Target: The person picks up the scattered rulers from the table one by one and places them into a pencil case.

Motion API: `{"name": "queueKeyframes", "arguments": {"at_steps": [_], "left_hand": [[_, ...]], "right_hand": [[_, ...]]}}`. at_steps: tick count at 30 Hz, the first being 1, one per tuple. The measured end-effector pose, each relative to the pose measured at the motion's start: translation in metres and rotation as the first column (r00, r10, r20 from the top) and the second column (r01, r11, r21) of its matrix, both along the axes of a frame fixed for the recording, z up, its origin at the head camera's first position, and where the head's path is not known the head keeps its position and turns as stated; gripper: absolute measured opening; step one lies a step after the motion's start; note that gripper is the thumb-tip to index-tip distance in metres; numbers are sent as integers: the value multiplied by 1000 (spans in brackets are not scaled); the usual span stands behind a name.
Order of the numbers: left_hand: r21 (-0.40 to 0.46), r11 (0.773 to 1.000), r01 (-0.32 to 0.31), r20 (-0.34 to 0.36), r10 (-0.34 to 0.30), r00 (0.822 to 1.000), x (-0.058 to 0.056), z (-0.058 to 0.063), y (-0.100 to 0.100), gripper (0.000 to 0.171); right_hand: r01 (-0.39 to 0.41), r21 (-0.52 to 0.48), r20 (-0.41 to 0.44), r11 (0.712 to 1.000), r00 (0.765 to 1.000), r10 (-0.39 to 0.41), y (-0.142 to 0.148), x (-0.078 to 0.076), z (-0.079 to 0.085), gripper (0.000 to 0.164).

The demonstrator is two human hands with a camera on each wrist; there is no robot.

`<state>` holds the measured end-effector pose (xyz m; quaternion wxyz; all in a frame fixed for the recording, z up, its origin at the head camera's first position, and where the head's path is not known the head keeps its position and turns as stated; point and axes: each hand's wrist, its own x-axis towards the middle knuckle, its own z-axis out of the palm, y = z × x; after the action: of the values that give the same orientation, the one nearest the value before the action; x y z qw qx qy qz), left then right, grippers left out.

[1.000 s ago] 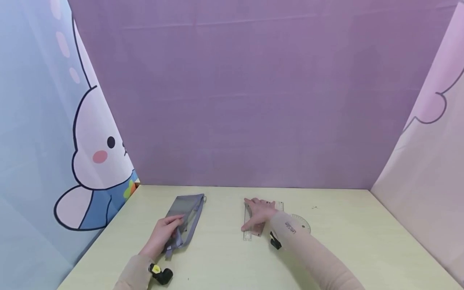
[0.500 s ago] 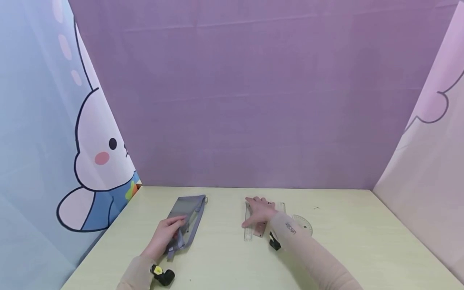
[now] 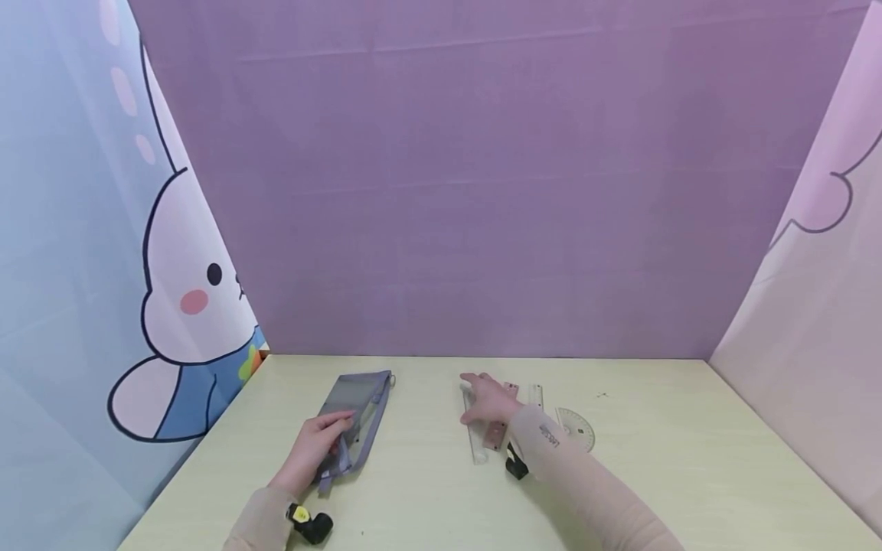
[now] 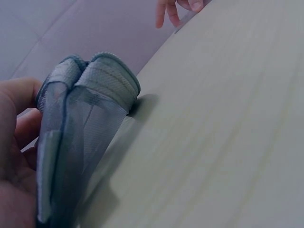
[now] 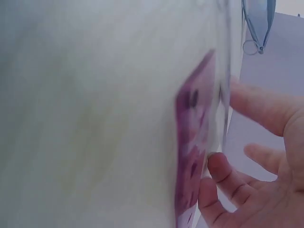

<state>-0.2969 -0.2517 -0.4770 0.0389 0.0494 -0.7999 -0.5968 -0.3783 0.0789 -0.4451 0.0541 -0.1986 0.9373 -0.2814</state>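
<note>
A grey-blue mesh zipper pouch [image 3: 349, 389] lies at the left of the table, and my left hand [image 3: 313, 448] pinches its near side. The left wrist view shows the pouch [image 4: 104, 90] standing partly open at its edge. Further right, my right hand [image 3: 491, 399] has thumb and fingers at the edges of a clear ruler [image 3: 477, 448], which sits slightly slanted. Just beside that ruler is a pink ruler [image 3: 494, 438], partly covered by the hand. From the right wrist, the pink ruler [image 5: 192, 137] appears close below the fingertips.
A second clear ruler [image 3: 536, 394] lies right of the pink one, partly behind the sleeve. Beyond it rests a clear protractor [image 3: 579, 430], overlapped by the forearm. A purple cloth [image 3: 441, 191] stands behind the pale table [image 3: 654, 428].
My right hand has closed in on the left clear ruler and shifted slightly left. That ruler has turned, its near end swinging right and toward me. The left hand keeps still on the pouch.
</note>
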Motion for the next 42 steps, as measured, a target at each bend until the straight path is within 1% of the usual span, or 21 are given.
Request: {"name": "queueKeyframes", "arguments": {"at_steps": [3,11,14,21,24,26,28,31,35,37,42], "left_hand": [[8,1000,-8,10,8,1000,-1,0,0,37],[-3,1000,-12,14,12,1000,-2,-1,0,36],[1,1000,-17,14,17,1000,-2,-1,0,36],[-5,1000,-12,14,13,1000,-3,-3,-1,37],[-4,1000,-15,23,15,1000,-3,-3,0,37],[-3,1000,-11,25,11,1000,-2,-2,0,38],[1,1000,-13,29,12,1000,-3,-3,0,37],[4,1000,-13,30,13,999,-3,-3,0,37],[2,1000,-11,22,11,1000,-2,-3,0,37],[0,1000,-9,15,9,1000,-2,-2,0,37],[1,1000,-8,8,8,1000,-2,-2,0,36]], "right_hand": [[2,-23,-5,1000,1000,-2,-3,0,-1,87],[16,-25,-28,1000,999,-17,-5,-3,-5,83],[33,-28,-16,999,999,-33,-6,-1,-5,85],[93,-67,54,993,995,-89,-7,2,-3,87],[104,-71,68,992,993,-99,-7,3,-3,86],[113,-59,62,992,992,-109,-7,2,-3,84],[122,-43,51,992,991,-120,-6,2,-3,80],[121,-44,42,992,992,-119,-5,1,-3,68],[127,-110,91,986,989,-118,-3,1,-2,55],[139,-143,130,980,984,-121,-2,2,-2,50],[122,-187,155,975,984,-93,1,5,1,36]]}}
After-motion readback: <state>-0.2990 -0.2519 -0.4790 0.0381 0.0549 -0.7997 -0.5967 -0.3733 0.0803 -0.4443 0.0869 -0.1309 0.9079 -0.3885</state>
